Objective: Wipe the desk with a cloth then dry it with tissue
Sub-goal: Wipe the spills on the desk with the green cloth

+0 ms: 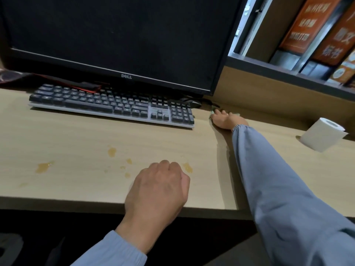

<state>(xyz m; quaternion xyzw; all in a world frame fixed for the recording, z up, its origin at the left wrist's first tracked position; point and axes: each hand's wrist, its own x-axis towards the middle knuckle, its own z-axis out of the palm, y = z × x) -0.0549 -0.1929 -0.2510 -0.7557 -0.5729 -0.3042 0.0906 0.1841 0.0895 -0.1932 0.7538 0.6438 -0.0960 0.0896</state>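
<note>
The light wooden desk [76,135] carries several yellowish liquid spills [44,166] across its front half. My left hand [157,191] rests near the front edge as a loose fist, holding nothing, with a small spill just beyond its knuckles. My right hand [227,120] is stretched far back, to the right of the keyboard, pressed flat on a greenish cloth [212,111] that shows only at its edges under the palm. A white tissue roll [322,135] lies on its side at the desk's right.
A black monitor [119,35] stands at the back with a dark keyboard [111,104] in front of it. Cables [196,103] run behind the keyboard's right end. A raised ledge and a shelf with orange books [315,25] rise at the right.
</note>
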